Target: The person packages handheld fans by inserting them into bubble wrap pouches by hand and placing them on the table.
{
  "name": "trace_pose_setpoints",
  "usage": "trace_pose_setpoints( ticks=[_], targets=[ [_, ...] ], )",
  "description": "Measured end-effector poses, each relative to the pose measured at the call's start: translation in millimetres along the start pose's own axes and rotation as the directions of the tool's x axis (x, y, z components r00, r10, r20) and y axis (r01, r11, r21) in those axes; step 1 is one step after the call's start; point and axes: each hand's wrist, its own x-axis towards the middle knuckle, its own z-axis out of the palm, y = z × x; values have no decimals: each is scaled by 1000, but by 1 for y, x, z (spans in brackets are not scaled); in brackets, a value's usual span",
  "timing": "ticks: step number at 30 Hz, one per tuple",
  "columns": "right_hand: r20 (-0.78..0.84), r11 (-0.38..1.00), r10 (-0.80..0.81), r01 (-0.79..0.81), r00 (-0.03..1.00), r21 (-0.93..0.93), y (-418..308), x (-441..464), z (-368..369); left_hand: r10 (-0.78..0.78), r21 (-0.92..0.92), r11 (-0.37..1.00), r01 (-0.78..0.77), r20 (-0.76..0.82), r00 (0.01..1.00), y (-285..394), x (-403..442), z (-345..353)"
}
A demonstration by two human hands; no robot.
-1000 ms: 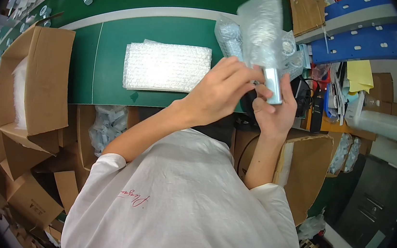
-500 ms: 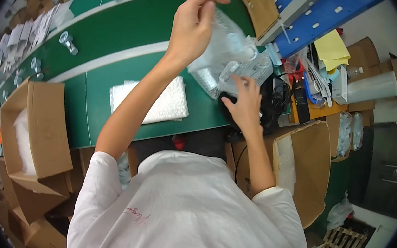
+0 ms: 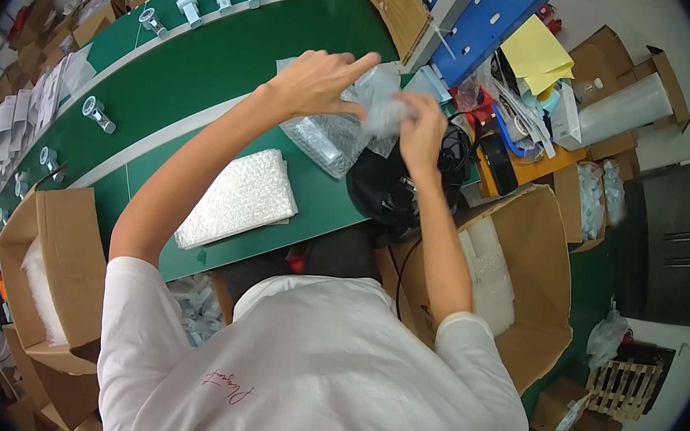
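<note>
Head: clear plastic [image 3: 379, 108] at right hand [image 3: 424, 131]

Wrapped packet [image 3: 321, 143] and bubble-wrap stack [image 3: 242, 198] leave a narrow gap

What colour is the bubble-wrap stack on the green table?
White; the bubble-wrap stack shows best in the head view.

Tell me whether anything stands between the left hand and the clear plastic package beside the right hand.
Nothing visible does: the left hand is close beside the blurred clear plastic package, and the right hand is on its other side.
</note>
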Motion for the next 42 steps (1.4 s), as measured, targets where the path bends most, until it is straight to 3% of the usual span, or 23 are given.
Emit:
trace_pose_setpoints(
  ticks=[2, 4, 7, 9, 11, 12, 14, 15, 16, 18, 20, 21, 22, 24, 26, 29, 31, 32, 34, 36, 39, 42],
  targets=[
    [-79, 997, -54, 58, 995, 47, -3, 37, 3, -21, -38, 999, 16, -133, 991, 6, 6, -3],
    [-94, 999, 15, -10, 995, 50, -20, 67, 3, -50, -73, 997, 31, -274, 960, 9, 15, -10],
    [-33, 998, -11, 13, 999, 69, -54, 94, 6, -114, -61, 993, 99, -346, 931, 3, 21, -15],
    [56, 974, -53, 40, 997, 225, -79, 100, 7, 69, 5, 996, -91, -691, 720, -14, 19, -22],
    [27, 925, -212, 191, 977, 328, -92, 104, 8, 16, -130, 984, -123, -617, 787, -5, -6, -63],
    [57, 923, -206, 175, 977, 343, -103, 104, 8, -15, -145, 985, -92, -607, 794, -9, -18, -73],
    [252, 983, -94, 49, 963, 180, -132, 108, 5, -133, -309, 951, -16, -455, 880, -21, -47, -85],
    [316, 964, -128, 44, 940, 261, -158, 106, -1, 62, 10, 997, -71, -613, 788, -21, -67, -98],
    [376, 938, -172, 35, 910, 345, -183, 101, -7, 294, 342, 937, -66, -674, 678, -19, -88, -106],
    [358, 878, -266, 72, 895, 473, -210, 86, -8, 178, 292, 956, 35, -669, 722, -8, -134, -102],
    [199, 660, -447, 171, 872, 732, -239, 77, 14, 12, 280, 932, 228, -655, 756, 4, -203, -117],
    [112, 537, -460, 175, 881, 825, -254, 60, 29, -75, 260, 918, 298, -626, 776, 15, -239, -125],
    [131, 478, -460, 120, 878, 870, -269, 41, 46, -160, 240, 899, 365, -597, 786, 28, -271, -134],
    [355, 484, -450, -110, 819, 868, -297, 3, 64, -353, 170, 836, 521, -560, 749, 75, -326, -143],
    [613, 457, -420, -427, 669, 780, -321, -36, 85, -489, 108, 757, 644, -558, 670, 109, -360, -150],
    [630, 317, -531, -556, 567, 768, -337, -111, 99, -629, -2, 647, 762, -566, 533, 155, -392, -143],
    [724, 357, -527, -657, 446, 664, -341, -163, 110, -744, -196, 546, 815, -561, 364, 189, -419, -115],
    [723, 346, -542, -671, 428, 656, -338, -192, 119, -754, -188, 523, 832, -558, 348, 206, -431, -98],
    [826, 429, -518, -768, 222, 476, -329, -260, 142, -897, -496, 218, 840, -441, -27, 235, -468, -51],
    [878, 609, -468, -683, 103, 405, -323, -311, 156, -916, -494, 123, 861, -390, -93, 255, -507, -6],
    [883, 694, -467, -602, 43, 396, -307, -386, 184, -942, -495, -83, 865, -243, -230, 279, -561, 58],
    [890, 701, -449, -588, 76, 403, -283, -460, 205, -968, -451, -38, 892, -204, -145, 289, -598, 104]
  ],
)
